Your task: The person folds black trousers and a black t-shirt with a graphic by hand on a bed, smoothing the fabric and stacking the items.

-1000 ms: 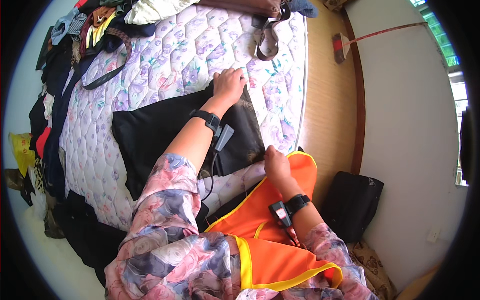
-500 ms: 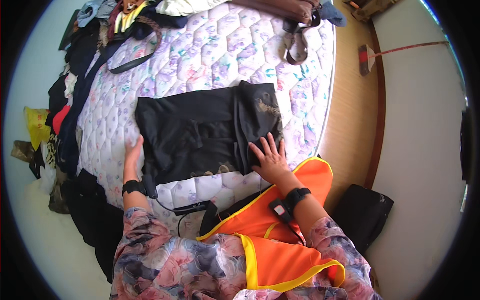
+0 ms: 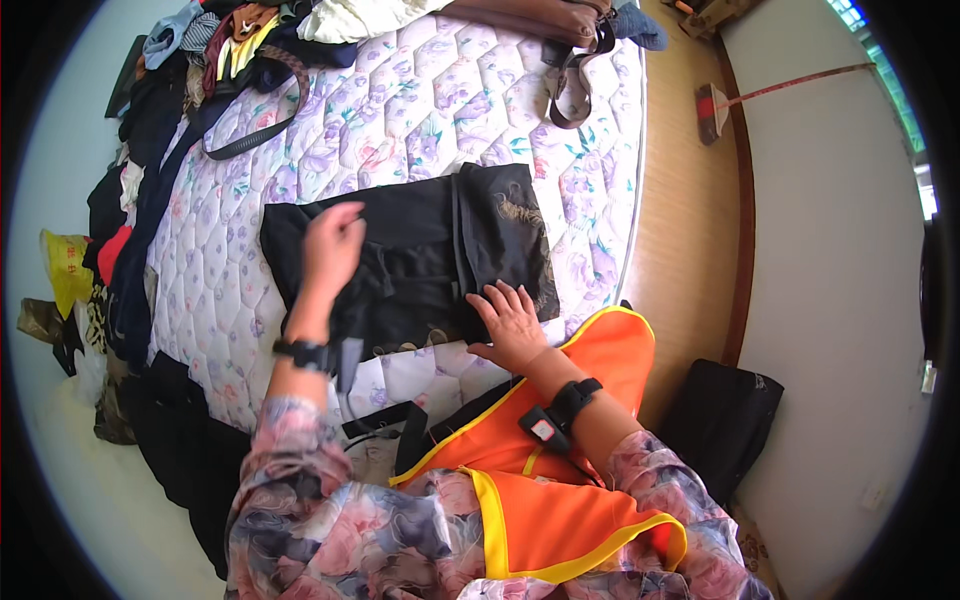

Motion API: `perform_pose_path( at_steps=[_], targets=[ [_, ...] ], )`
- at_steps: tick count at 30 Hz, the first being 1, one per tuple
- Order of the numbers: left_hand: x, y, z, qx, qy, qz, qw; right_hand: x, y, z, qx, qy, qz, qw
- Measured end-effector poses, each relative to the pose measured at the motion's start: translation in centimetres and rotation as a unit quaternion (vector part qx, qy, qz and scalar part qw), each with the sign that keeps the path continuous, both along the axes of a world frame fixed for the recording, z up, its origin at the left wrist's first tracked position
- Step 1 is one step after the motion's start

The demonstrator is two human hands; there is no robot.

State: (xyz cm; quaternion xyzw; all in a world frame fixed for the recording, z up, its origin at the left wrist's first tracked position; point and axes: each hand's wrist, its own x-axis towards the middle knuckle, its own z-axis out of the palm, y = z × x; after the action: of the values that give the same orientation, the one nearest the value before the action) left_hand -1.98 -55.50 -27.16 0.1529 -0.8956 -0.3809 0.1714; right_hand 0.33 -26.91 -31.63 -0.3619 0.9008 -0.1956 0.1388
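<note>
A black garment [image 3: 405, 225] lies folded on the bed in front of me, with a tan pattern on its right panel and along its near edge. My left hand [image 3: 333, 250] is over its left part, blurred by motion. Whether its fingers are closed, or touch the cloth, does not show clearly. My right hand [image 3: 507, 322] rests on the near edge of the right panel, fingers spread and palm down.
The floral quilted mattress [image 3: 400, 100] bears piled clothes [image 3: 240, 40] at the far left and a brown bag [image 3: 540, 18] at the far edge. An orange cloth with yellow trim [image 3: 610, 350] lies near my right arm. A black case [image 3: 722, 425] stands at right.
My left hand has moved right and away from me, from the garment's left edge to above it. My right hand has slid left and nearer along the panel.
</note>
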Motion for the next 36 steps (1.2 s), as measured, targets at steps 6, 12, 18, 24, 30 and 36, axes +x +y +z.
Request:
perform_pose_path(
  at_steps=[6, 12, 18, 24, 30, 36],
  targets=[
    [-11.3, 8.8, -5.6, -0.182, -0.077, -0.213, 0.957, -0.4, 1.4, 0.9, -0.048, -0.076, -0.034, 0.995],
    [-14.5, 10.2, -3.3, -0.172, -0.192, -0.306, 0.917, -0.5, 1.8, -0.2, -0.07, -0.101, -0.063, 0.99],
    [-14.1, 6.6, -5.2, -0.048, -0.208, -0.204, 0.955, -0.4, 1.4, -0.3, -0.03, -0.084, -0.053, 0.995],
    [-12.7, 7.9, -6.7, -0.186, -0.05, -0.076, 0.978, 0.1, 1.2, 0.8, 0.021, -0.032, -0.02, 0.999],
    [-11.8, 12.0, -6.7, -0.249, -0.07, -0.191, 0.947, 0.8, 0.4, 0.7, 0.087, -0.036, 0.078, 0.993],
    [-14.2, 13.4, -6.9, -0.269, -0.068, -0.094, 0.956, 1.0, 0.9, 0.2, 0.071, -0.058, 0.083, 0.992]
  ],
)
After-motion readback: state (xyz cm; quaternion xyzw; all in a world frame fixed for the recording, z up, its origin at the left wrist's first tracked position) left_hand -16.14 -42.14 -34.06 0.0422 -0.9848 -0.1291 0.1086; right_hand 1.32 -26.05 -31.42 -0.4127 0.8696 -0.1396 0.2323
